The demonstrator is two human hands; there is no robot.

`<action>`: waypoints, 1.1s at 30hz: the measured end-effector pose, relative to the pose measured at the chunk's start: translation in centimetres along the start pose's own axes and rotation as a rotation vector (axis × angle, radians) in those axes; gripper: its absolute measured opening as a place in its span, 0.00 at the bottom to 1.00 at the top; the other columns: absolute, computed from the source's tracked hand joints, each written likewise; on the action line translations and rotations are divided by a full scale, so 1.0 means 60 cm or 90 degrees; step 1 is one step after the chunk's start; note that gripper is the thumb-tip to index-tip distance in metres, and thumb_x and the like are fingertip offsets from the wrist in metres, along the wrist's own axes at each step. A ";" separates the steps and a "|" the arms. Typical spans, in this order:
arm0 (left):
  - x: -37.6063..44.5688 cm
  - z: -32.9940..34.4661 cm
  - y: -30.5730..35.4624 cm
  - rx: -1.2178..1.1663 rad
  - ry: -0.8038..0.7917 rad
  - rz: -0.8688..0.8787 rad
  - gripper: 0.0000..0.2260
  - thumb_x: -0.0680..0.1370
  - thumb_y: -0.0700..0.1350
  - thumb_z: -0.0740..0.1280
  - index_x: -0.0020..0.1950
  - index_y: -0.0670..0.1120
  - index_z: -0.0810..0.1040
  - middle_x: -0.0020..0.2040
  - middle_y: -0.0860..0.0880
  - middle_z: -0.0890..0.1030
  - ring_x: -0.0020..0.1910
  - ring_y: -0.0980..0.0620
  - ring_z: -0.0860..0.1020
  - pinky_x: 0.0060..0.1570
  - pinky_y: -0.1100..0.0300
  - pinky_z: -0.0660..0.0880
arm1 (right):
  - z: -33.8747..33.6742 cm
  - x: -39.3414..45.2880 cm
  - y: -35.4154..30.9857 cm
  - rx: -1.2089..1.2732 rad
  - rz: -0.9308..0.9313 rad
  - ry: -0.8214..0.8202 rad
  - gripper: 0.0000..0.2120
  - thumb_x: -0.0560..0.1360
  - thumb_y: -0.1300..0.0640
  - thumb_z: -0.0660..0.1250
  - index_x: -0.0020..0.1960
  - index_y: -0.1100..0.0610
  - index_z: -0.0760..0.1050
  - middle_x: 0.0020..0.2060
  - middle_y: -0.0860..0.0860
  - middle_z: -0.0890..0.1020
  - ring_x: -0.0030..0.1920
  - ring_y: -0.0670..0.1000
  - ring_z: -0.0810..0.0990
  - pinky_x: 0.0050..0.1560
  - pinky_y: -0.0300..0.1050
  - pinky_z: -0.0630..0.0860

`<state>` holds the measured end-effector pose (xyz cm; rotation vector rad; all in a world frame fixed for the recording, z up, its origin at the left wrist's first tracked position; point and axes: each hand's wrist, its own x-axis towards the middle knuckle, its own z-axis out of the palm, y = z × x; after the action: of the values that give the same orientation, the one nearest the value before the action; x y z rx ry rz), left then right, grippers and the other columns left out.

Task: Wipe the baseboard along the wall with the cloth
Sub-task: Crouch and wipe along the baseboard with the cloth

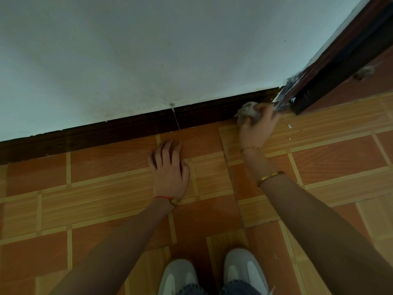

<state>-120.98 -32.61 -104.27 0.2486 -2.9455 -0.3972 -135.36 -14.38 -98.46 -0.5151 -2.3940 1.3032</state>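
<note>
- Right hand (258, 126): my fingers bunch the grey cloth (247, 112) against the baseboard (127, 129), at its door-frame (331, 77) end.
- Left hand (169, 165): flat on the floor (106, 188), fingers spread, bracing.
- Step: wiping, apparently at the start (corner first).
- Next: drag the cloth leftward along the board, keeping pressure.

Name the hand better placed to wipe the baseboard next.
Right. The right hand already grips the cloth against the baseboard; the left hand lies flat on the floor.

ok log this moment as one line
step: wiping | right hand: holds cloth on baseboard by door frame | left hand: flat on floor
</note>
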 end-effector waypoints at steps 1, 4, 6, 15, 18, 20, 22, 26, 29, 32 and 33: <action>0.000 0.000 0.000 0.003 0.000 0.000 0.23 0.80 0.49 0.58 0.74 0.45 0.70 0.73 0.42 0.70 0.72 0.39 0.67 0.73 0.36 0.58 | -0.009 0.019 0.007 -0.007 0.022 0.027 0.17 0.69 0.74 0.64 0.56 0.62 0.72 0.62 0.59 0.68 0.58 0.49 0.70 0.44 0.15 0.65; 0.000 0.000 0.000 0.006 -0.007 -0.004 0.23 0.80 0.49 0.58 0.75 0.45 0.70 0.73 0.42 0.70 0.72 0.39 0.67 0.73 0.36 0.58 | -0.028 0.056 0.026 -0.022 0.023 0.093 0.17 0.67 0.75 0.58 0.54 0.65 0.72 0.58 0.63 0.69 0.50 0.52 0.73 0.45 0.21 0.70; 0.000 -0.001 0.000 0.008 -0.007 -0.005 0.23 0.80 0.49 0.58 0.75 0.45 0.70 0.73 0.42 0.70 0.72 0.39 0.67 0.73 0.36 0.58 | -0.029 0.058 0.030 -0.022 0.012 0.101 0.17 0.65 0.75 0.57 0.52 0.67 0.71 0.56 0.64 0.70 0.47 0.53 0.72 0.45 0.20 0.67; 0.000 -0.003 0.003 0.004 -0.005 -0.005 0.23 0.80 0.49 0.57 0.74 0.44 0.70 0.73 0.41 0.70 0.73 0.39 0.66 0.73 0.35 0.58 | 0.006 -0.035 -0.027 0.008 -0.036 -0.092 0.16 0.70 0.71 0.67 0.55 0.62 0.71 0.59 0.58 0.69 0.54 0.50 0.72 0.45 0.18 0.67; 0.000 -0.002 0.001 0.009 0.000 0.001 0.23 0.80 0.49 0.58 0.74 0.45 0.70 0.73 0.41 0.70 0.73 0.39 0.66 0.73 0.35 0.58 | 0.020 -0.072 -0.056 0.070 -0.063 -0.108 0.14 0.69 0.71 0.69 0.53 0.63 0.72 0.56 0.58 0.70 0.52 0.50 0.73 0.47 0.18 0.67; 0.000 -0.001 0.000 0.008 0.001 0.002 0.23 0.80 0.49 0.58 0.74 0.45 0.70 0.73 0.42 0.70 0.73 0.39 0.66 0.73 0.36 0.59 | 0.016 -0.072 -0.068 0.092 -0.066 -0.075 0.14 0.69 0.72 0.69 0.52 0.64 0.72 0.55 0.58 0.71 0.51 0.49 0.73 0.47 0.19 0.67; -0.001 -0.001 0.000 0.004 0.004 0.003 0.22 0.80 0.49 0.58 0.74 0.45 0.70 0.73 0.42 0.70 0.72 0.39 0.66 0.73 0.35 0.59 | 0.003 -0.052 -0.068 0.105 -0.061 -0.024 0.14 0.69 0.72 0.68 0.53 0.64 0.73 0.55 0.59 0.71 0.52 0.50 0.74 0.49 0.21 0.69; 0.000 0.000 -0.001 -0.009 0.001 0.001 0.22 0.80 0.49 0.58 0.74 0.45 0.70 0.73 0.42 0.70 0.73 0.40 0.66 0.72 0.34 0.59 | -0.029 0.013 -0.056 0.119 -0.018 0.131 0.14 0.70 0.70 0.67 0.55 0.64 0.74 0.56 0.61 0.73 0.53 0.54 0.76 0.47 0.21 0.70; -0.001 0.001 0.000 -0.009 0.008 0.002 0.23 0.80 0.49 0.58 0.74 0.45 0.70 0.73 0.42 0.70 0.72 0.40 0.66 0.72 0.34 0.59 | -0.036 0.027 -0.051 0.108 -0.024 0.148 0.14 0.70 0.69 0.66 0.56 0.65 0.73 0.54 0.61 0.73 0.51 0.55 0.77 0.44 0.21 0.70; 0.001 0.003 -0.002 -0.011 0.010 0.002 0.23 0.80 0.49 0.58 0.74 0.45 0.70 0.73 0.42 0.70 0.72 0.40 0.66 0.72 0.34 0.60 | -0.017 -0.010 -0.064 0.119 -0.050 0.070 0.13 0.72 0.67 0.68 0.55 0.63 0.73 0.56 0.60 0.73 0.53 0.53 0.77 0.48 0.26 0.74; 0.001 0.003 -0.002 -0.011 0.007 0.002 0.23 0.80 0.49 0.58 0.75 0.45 0.70 0.73 0.42 0.71 0.72 0.40 0.66 0.72 0.34 0.60 | -0.008 -0.029 -0.073 0.124 -0.059 0.037 0.12 0.71 0.68 0.68 0.54 0.63 0.73 0.56 0.59 0.72 0.54 0.52 0.76 0.50 0.26 0.74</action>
<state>-121.06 -32.69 -104.43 0.2439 -2.9302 -0.4192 -134.24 -17.12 -94.73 -0.3768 -2.1870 1.4407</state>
